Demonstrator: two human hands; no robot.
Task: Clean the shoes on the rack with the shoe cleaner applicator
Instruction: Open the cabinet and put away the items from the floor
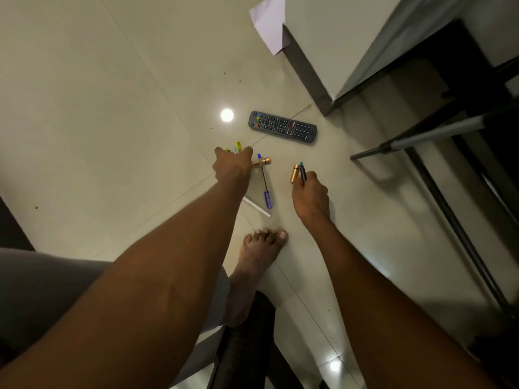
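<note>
The left hand is reaching down over small yellow and green items on the tiled floor, its finger state hidden. The right hand is gripping a copper tube and a dark pen. No shoes, rack or applicator are recognisable; a remote control is lying farther off.

The floor is glossy, smooth tile that mirrors a ceiling light. Beyond the left hand lies a matt black plastic remote. Just right of that hand lie a shiny copper-coloured metallic battery and a pen with a translucent blue plastic cap. The right hand pinches another metallic copper battery. Farther off lies a matt white paper sheet.
</note>
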